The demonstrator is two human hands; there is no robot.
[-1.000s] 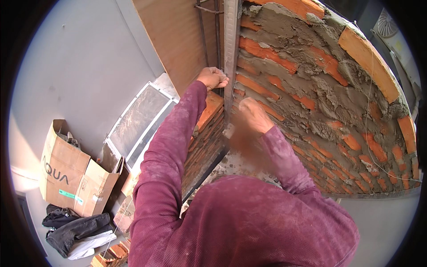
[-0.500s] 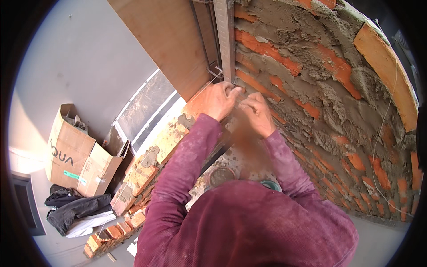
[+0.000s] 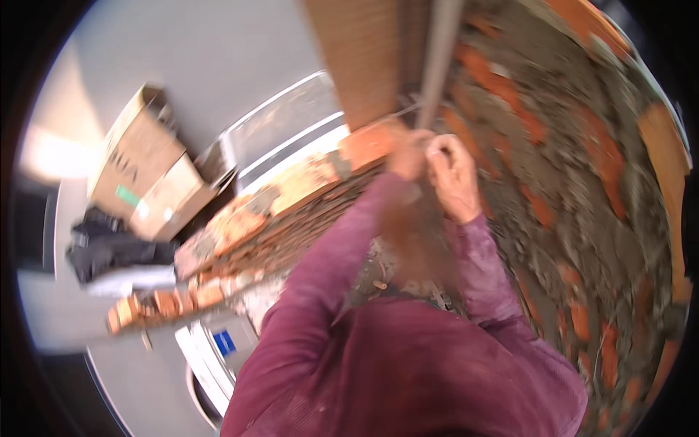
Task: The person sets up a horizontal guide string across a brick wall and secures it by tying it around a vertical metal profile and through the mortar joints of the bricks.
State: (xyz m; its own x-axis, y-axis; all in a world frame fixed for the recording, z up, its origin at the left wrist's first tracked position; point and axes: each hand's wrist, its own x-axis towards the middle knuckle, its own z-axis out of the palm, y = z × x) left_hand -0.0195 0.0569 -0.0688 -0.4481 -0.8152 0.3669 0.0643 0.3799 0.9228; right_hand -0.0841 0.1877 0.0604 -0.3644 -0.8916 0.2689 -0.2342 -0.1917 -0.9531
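Both my hands are close together at the corner where the low brick wall [image 3: 291, 182] meets the metal post [image 3: 439, 58]. My left hand [image 3: 409, 156] is beside the end of an orange brick [image 3: 370, 144] on top of that wall. Motion smears it, and its fingertips blur behind the other hand. My right hand [image 3: 455, 182] is closed, its fingers curled in toward the thumb. Whatever it pinches, if anything, is too small to name. A thin string [image 3: 409, 109] runs near the post, just beyond the hands.
On the right rises a brick wall [image 3: 539, 197] smeared with grey mortar. A wooden panel [image 3: 357, 58] stands beyond the low wall. Further left are a cardboard box [image 3: 142, 167], dark clothing [image 3: 109, 247], a row of bricks [image 3: 167, 302] and a white machine [image 3: 204, 357].
The view has swung, so the corner and both hands appear further right, and the white machine shows at lower left. Both hands remain together by the post; the picture is blurrier.
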